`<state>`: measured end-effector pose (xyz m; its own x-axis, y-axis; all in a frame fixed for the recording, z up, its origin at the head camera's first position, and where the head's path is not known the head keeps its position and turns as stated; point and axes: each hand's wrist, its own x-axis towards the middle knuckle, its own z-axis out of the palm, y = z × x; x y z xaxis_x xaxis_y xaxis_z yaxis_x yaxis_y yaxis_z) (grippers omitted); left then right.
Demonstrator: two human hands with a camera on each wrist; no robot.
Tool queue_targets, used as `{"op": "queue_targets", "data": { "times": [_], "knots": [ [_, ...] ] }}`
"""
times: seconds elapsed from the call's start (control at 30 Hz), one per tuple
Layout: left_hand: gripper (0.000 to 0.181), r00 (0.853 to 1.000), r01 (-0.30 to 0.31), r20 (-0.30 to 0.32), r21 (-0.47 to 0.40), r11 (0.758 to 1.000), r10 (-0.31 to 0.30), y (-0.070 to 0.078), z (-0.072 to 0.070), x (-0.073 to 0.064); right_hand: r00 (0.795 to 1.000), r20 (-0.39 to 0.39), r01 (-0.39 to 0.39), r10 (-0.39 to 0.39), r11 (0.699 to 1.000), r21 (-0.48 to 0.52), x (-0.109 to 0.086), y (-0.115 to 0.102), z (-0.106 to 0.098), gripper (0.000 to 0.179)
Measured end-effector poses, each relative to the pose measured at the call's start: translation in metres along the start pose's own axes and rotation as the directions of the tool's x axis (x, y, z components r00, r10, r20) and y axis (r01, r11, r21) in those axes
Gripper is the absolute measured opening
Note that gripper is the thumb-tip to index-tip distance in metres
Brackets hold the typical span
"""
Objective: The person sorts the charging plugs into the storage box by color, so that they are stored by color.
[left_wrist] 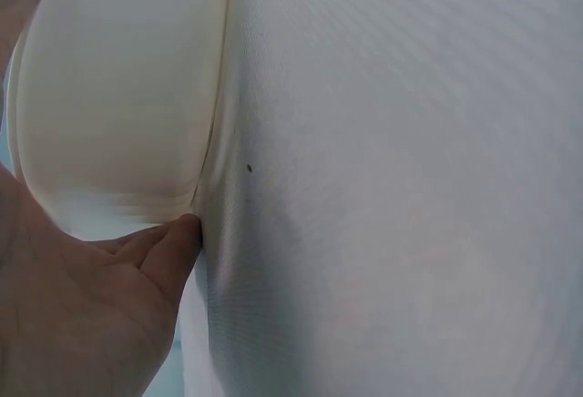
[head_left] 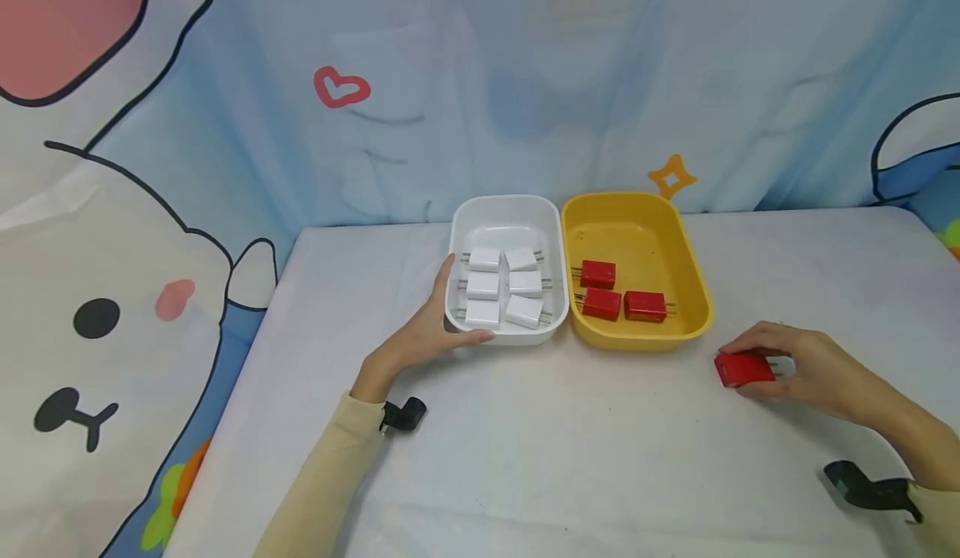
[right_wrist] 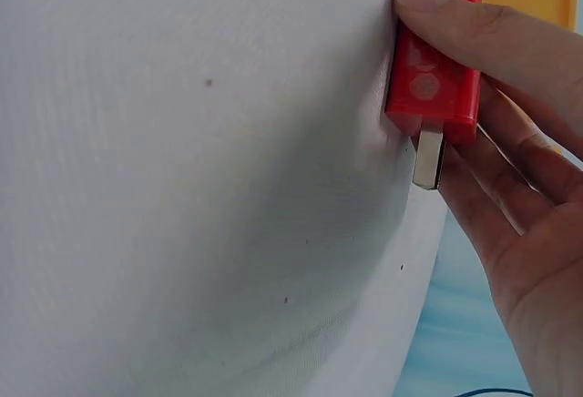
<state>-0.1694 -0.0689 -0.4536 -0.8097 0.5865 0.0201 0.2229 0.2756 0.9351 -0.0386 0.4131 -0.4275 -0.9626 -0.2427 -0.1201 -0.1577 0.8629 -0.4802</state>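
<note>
My left hand (head_left: 420, 333) rests against the white tray (head_left: 506, 208), its fingers along the left side and its thumb along the near rim. From the left wrist view, fingertips touch the foot of the tray's wall (left_wrist: 127, 96). Several white charger plugs (head_left: 483, 286) lie in two columns in that tray. My right hand (head_left: 810, 366) pinches a red charger plug (right_wrist: 428, 74) between thumb and fingers, low over the table right of the yellow tray. A metal prong (right_wrist: 428, 160) on it points back toward the palm.
The yellow tray (head_left: 697, 300) stands against the white tray's right side and holds three red charger plugs (head_left: 602, 303). A white cloth (head_left: 570, 450) covers the table. Behind it hangs a patterned blue curtain (head_left: 480, 92).
</note>
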Motion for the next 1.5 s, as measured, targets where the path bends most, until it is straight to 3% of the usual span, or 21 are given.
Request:
{"op": "queue_targets", "data": {
  "times": [0.4, 0.63, 0.77, 0.93, 1.07, 1.3, 1.5],
  "knots": [
    [0.127, 1.000, 0.012, -0.015, 0.003, 1.000, -0.012, -0.001, 0.000, -0.002, 1.000, 0.029, -0.011, 0.012, 0.999, -0.038, 0.008, -0.004, -0.001, 0.054],
    [0.127, 1.000, 0.004, -0.006, 0.005, 1.000, -0.004, -0.001, 0.001, -0.002, 0.999, 0.001, 0.048, -0.048, 0.996, -0.076, 0.021, -0.012, -0.026, 0.052],
    [0.128, 1.000, 0.018, -0.011, 0.003, 1.000, -0.018, -0.002, -0.001, -0.003, 0.995, -0.044, 0.082, -0.087, 0.990, -0.111, 0.040, -0.021, -0.049, 0.051],
    [0.128, 1.000, 0.021, -0.012, -0.001, 1.000, -0.021, -0.001, -0.003, -0.004, 0.984, -0.072, 0.159, -0.165, 0.984, -0.085, 0.069, -0.038, -0.073, 0.049],
    [0.129, 1.000, 0.004, -0.006, 0.001, 1.000, -0.004, 0.000, -0.003, -0.002, 0.990, -0.040, 0.133, -0.134, 0.991, -0.031, 0.095, -0.053, -0.085, 0.048],
    [0.129, 1.000, 0.014, -0.013, 0.002, 1.000, -0.014, 0.002, -0.002, -0.001, 0.994, 0.063, 0.088, -0.090, 0.996, 0.027, 0.142, -0.074, -0.086, 0.045],
    [0.130, 1.000, 0.008, -0.005, 0.004, 1.000, -0.008, 0.002, -0.001, 0.000, 0.983, 0.166, 0.074, -0.078, 0.997, 0.030, 0.164, -0.080, -0.075, 0.039]
  ]
}}
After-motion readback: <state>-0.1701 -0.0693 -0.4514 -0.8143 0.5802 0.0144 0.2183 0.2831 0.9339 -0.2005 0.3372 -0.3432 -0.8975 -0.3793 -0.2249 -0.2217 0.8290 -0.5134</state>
